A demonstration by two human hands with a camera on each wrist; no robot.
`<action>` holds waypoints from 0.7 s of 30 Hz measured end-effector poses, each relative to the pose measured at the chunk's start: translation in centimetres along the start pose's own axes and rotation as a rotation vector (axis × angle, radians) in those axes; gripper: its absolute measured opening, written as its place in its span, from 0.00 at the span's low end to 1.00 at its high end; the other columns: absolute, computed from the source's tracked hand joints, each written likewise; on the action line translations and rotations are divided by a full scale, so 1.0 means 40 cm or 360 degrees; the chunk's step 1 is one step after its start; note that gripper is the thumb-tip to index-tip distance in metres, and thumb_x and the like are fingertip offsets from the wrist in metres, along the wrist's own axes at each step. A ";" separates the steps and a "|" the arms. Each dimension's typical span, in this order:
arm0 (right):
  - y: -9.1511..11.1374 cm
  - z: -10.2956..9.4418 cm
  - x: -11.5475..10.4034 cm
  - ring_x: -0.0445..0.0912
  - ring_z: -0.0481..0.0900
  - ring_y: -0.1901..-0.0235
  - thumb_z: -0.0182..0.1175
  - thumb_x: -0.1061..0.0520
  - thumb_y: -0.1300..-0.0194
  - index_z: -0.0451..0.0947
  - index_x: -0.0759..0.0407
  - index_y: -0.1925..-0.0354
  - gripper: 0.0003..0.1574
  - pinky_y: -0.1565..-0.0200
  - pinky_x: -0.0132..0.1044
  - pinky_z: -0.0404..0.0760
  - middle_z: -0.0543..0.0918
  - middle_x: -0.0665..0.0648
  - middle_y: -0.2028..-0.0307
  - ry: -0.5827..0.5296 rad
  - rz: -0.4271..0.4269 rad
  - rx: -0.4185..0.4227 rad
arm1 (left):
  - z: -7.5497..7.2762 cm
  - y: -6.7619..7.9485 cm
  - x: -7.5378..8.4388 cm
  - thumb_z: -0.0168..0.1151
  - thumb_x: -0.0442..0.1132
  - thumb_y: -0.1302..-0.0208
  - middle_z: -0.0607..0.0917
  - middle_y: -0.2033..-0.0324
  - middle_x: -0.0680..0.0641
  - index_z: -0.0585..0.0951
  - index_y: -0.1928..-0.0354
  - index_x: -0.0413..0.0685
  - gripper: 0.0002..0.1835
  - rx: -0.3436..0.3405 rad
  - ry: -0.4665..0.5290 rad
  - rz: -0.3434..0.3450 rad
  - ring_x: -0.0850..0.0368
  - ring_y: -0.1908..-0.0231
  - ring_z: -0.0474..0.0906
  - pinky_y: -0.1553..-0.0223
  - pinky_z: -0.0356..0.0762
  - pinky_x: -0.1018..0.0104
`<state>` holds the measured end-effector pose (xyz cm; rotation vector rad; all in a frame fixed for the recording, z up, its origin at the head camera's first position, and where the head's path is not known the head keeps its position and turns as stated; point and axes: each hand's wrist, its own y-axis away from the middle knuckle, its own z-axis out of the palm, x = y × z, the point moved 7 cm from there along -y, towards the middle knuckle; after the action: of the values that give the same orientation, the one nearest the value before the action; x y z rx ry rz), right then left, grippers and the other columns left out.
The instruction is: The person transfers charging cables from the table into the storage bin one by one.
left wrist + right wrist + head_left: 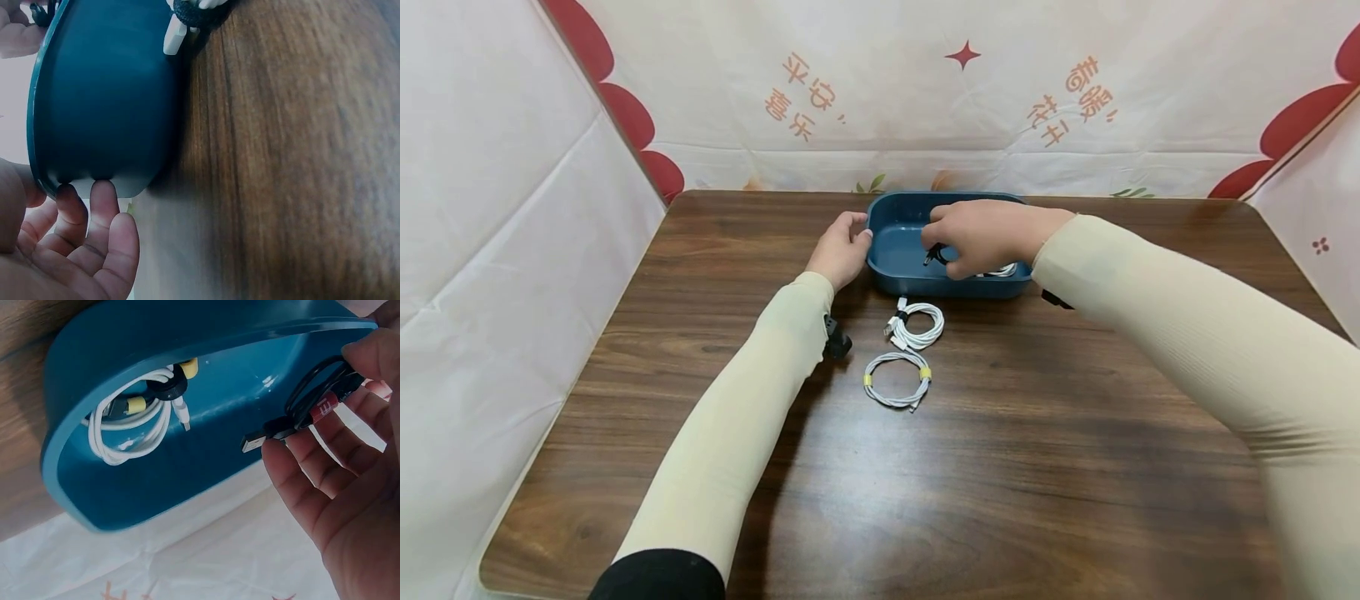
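Black USB cable [279, 427] is gripped by our right hand [981, 233] over the blue bin [951, 287] our left hand [838, 252] pinches; one white cable [122, 455] lies inside, while a white coil [932, 336] and yellow-banded coil [895, 403] apparently remain.

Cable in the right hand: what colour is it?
The cable is black; the right wrist view shows it best.

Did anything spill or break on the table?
Nothing stands out. The blue plastic box stands upright on the brown wooden table, the black-tied white cable and yellow-banded pale cable lie neatly coiled before it, and the right hand holds a bundled black cable. I see no spill or damage.
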<state>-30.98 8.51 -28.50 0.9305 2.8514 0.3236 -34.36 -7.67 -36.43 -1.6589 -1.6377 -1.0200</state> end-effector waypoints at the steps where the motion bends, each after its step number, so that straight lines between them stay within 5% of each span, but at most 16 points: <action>1: -0.005 0.002 0.000 0.51 0.74 0.63 0.64 0.58 0.40 0.81 0.57 0.49 0.18 0.57 0.47 0.76 0.77 0.58 0.58 0.0003 -0.0001 -0.0012 | 0.000 0.001 0.001 0.47 0.47 0.21 0.77 0.42 0.45 0.67 0.29 0.52 0.23 0.0004 0.0002 0.0003 0.53 0.48 0.74 0.46 0.72 0.57; 21: -0.070 0.044 0.042 0.52 0.75 0.56 0.64 0.57 0.37 0.79 0.57 0.44 0.22 0.51 0.49 0.76 0.77 0.60 0.50 0.0003 0.0064 -0.0249 | 0.002 0.003 0.000 0.48 0.46 0.21 0.78 0.52 0.46 0.67 0.29 0.52 0.22 0.0004 0.0021 0.0005 0.53 0.57 0.76 0.53 0.75 0.59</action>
<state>-33.59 7.58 -30.97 0.9577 2.7640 0.5434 -34.21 -7.61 -36.45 -1.6495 -1.6269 -1.0248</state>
